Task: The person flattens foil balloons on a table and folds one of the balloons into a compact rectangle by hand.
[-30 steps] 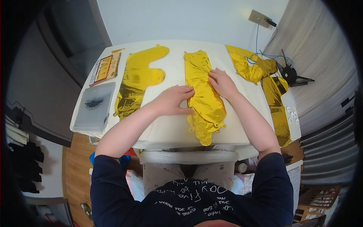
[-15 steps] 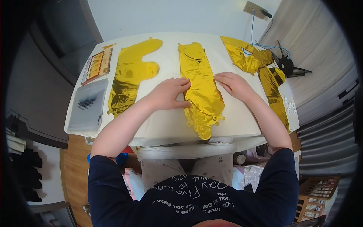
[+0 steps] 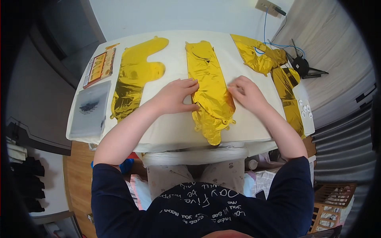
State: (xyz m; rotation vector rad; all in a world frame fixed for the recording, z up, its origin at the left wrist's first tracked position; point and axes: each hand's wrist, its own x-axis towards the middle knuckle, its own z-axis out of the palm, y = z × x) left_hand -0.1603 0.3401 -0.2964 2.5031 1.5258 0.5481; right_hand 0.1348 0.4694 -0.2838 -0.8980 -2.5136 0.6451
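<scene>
A flat gold foil balloon [image 3: 207, 85] lies lengthwise in the middle of the white table [image 3: 170, 127], its near end hanging a little over the front edge. My left hand [image 3: 176, 95] presses its fingertips on the balloon's left edge. My right hand [image 3: 246, 92] rests on the balloon's right edge, fingers curled against the foil. A second gold balloon [image 3: 133, 77], shaped like a letter, lies flat to the left. More crumpled gold foil [image 3: 274, 67] lies at the table's right side.
A grey flat pouch [image 3: 89, 108] and a yellow-red printed card [image 3: 100, 67] sit at the table's left edge. A blue cable [image 3: 265, 29] runs to a wall socket at the back right. A black stand [image 3: 303, 67] is off the right edge.
Both hands slid along the middle balloon toward its near part, and the view shifted so the table sits higher in the picture.
</scene>
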